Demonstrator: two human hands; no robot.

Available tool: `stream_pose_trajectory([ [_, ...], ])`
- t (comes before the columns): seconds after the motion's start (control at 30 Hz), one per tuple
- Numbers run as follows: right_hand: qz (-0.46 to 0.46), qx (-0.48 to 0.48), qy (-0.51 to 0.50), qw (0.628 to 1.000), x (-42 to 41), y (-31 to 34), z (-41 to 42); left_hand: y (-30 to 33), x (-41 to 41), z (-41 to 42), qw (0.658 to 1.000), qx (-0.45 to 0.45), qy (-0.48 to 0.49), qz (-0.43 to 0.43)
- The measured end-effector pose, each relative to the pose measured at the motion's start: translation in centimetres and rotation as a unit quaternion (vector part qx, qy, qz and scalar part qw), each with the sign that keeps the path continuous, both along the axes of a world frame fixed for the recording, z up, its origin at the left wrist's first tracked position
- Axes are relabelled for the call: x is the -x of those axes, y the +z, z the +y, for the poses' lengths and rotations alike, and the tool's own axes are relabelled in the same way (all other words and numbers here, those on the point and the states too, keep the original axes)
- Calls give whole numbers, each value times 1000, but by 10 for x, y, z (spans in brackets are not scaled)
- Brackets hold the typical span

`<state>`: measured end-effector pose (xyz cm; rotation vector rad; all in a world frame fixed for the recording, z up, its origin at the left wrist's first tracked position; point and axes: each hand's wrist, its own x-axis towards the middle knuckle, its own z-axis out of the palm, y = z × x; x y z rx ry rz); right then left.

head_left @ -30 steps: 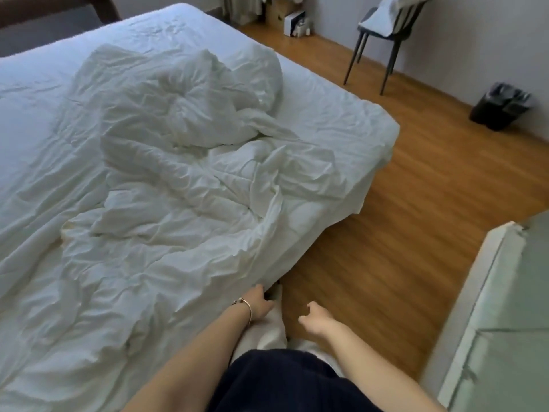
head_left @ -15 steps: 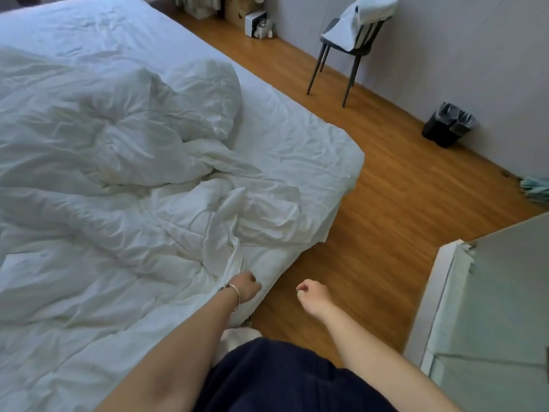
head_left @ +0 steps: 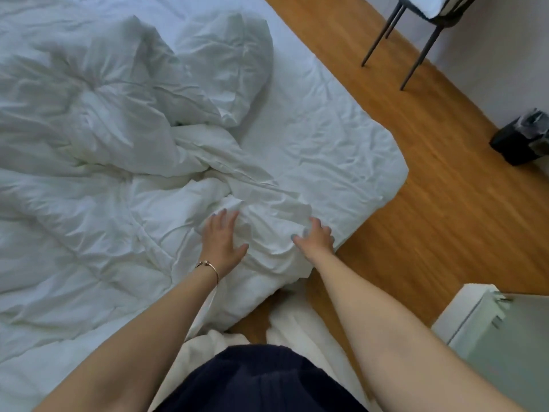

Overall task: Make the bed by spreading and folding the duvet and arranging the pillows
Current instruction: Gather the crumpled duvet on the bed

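Observation:
A crumpled white duvet [head_left: 98,162] lies bunched over the left and middle of the bed [head_left: 350,150], whose white sheet shows bare on the right. My left hand [head_left: 221,240], with a thin bracelet at the wrist, rests flat with spread fingers on a duvet fold near the bed's near edge. My right hand [head_left: 316,237] touches the same fold a little to the right, fingers extended over the cloth. No pillow is plainly visible.
Wooden floor [head_left: 445,218] runs along the bed's right side. A dark chair [head_left: 421,28] stands at the far right, a black bin [head_left: 523,138] by the wall, and a pale cabinet [head_left: 499,337] at the near right.
Both hands have risen from beside the bed's edge onto the duvet and spread out. The view has tilted down and closer to the bed.

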<state>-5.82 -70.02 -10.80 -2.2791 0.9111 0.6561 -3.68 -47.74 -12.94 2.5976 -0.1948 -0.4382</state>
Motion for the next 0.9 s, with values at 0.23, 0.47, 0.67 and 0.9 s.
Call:
stream_pose_trajectory([
  [0.23,141,-157,37,977,-69,-32,-34,-20,-33,-45,952,-171,133,216],
  [0.47,105,-271,38,956,-76,-49,-36,-12,-30,-85,953,-255,-40,161],
  [0.67,62,-294,184,936,-96,-22,-66,-12,-25,-103,959,-169,6,227],
  [0.9,-28,-188,305,933,-163,12,-162,-6,-39,-150,951,-254,-118,129],
])
